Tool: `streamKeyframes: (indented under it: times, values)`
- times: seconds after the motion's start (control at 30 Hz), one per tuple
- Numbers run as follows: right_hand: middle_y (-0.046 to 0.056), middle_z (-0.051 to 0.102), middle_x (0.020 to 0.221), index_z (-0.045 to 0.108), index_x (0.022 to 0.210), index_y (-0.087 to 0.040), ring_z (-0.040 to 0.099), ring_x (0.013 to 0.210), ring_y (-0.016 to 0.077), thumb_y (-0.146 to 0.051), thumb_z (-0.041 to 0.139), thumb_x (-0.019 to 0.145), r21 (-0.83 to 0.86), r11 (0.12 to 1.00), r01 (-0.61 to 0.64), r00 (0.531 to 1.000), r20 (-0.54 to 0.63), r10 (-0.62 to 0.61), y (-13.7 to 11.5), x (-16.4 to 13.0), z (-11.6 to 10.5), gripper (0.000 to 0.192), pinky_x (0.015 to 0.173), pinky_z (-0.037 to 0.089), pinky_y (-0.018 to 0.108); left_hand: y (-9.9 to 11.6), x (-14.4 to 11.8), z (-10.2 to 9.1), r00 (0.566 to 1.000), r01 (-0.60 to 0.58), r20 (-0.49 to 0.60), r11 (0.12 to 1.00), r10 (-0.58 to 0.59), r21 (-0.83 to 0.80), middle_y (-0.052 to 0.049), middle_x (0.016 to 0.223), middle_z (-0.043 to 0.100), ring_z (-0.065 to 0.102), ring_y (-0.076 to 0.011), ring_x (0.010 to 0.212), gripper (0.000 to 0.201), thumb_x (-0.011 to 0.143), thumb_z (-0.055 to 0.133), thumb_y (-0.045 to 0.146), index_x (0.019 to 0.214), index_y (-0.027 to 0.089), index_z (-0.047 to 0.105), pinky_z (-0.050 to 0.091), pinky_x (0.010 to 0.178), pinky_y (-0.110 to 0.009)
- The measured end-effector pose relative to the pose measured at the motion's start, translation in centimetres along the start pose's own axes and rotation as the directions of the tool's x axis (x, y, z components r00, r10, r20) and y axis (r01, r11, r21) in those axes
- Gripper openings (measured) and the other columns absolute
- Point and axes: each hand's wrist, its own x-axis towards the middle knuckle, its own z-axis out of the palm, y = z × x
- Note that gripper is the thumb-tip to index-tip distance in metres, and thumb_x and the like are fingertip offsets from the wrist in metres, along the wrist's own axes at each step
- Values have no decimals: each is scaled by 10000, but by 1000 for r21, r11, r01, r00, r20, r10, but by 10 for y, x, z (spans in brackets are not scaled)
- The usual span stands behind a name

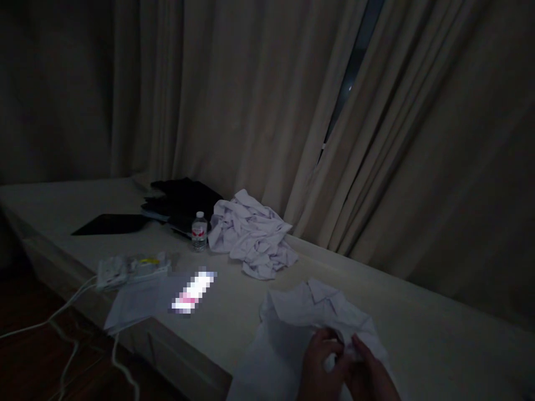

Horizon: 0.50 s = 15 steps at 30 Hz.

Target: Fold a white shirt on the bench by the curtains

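In the dim room, the left hand (320,362) and the right hand (370,374) were together on a white shirt (309,317), pinching its cloth near the collar. The shirt lay on a pale ledge (418,323) before the curtains (259,100). Behind it were a crumpled white garment (251,234) and, just beside that, a water bottle (199,230).

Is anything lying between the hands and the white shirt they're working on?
Nothing visible. The left hand and right hand are both already on the white shirt spread at the ledge's near edge. The crumpled pile of white clothes and water bottle lie farther back.
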Motion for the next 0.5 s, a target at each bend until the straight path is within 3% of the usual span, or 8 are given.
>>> streamKeyframes:
  times: [0.07,0.13,0.17,0.23,0.3,0.33,0.4,0.5]
  values:
    - [8,652,606,651,691,-143,579,559,130,-405,789,561,95,994,52,998,-36,-48,-20,-7,15,324,570,494,252,-14,-6,-7,998,60,-16,997,-60,-43,-88,1098,638,551,-231,1051,244,723,618,345,930,230,679,413,923,-321]
    - [12,675,678,642,714,-145,601,628,139,-336,778,584,107,987,120,991,-69,-113,-39,-11,29,268,629,510,261,-36,-8,-17,970,213,-81,964,-228,-157,-100,1061,652,568,-243,1022,315,712,619,397,960,206,652,425,898,-334]
    - [11,679,703,634,715,-149,609,659,145,-312,778,580,98,983,154,985,-92,-145,-49,-11,36,256,654,518,269,-48,-8,-23,932,319,-90,912,-351,-256,-104,1018,660,590,-242,970,320,719,599,422,938,191,638,440,860,-339]
    - [5,679,723,617,730,-160,614,684,152,-277,779,566,54,978,200,973,-126,-192,-71,-13,48,258,659,528,276,-73,-5,-38,804,517,-9,706,-595,-484,-106,973,661,625,-227,860,336,766,519,453,935,173,593,463,767,-338]
    - [0,671,723,601,748,-172,612,677,152,-264,776,566,3,975,221,967,-133,-219,-94,-15,58,269,628,530,272,-92,0,-54,674,602,109,458,-731,-654,-107,994,651,642,-214,808,352,818,428,456,983,169,546,469,699,-327]
    - [-1,668,726,595,753,-177,611,672,151,-260,777,564,-18,972,235,963,-130,-235,-106,-17,62,276,613,530,268,-99,3,-61,633,601,142,367,-761,-710,-108,1007,647,647,-215,812,355,832,404,458,1000,171,529,472,695,-327]
    - [2,660,734,592,756,-175,606,666,146,-264,780,561,-46,964,260,958,-108,-264,-126,-21,66,286,594,527,256,-108,10,-74,609,550,149,279,-779,-787,-109,1022,644,653,-227,846,357,837,402,470,1018,181,508,481,720,-339]
    - [0,655,789,603,792,-188,601,705,138,-268,779,565,-79,951,297,946,-113,-305,-148,-28,58,298,596,526,234,-112,21,-85,632,478,118,265,-766,-838,-104,1034,643,656,-240,874,341,826,429,474,1021,203,498,491,759,-370]
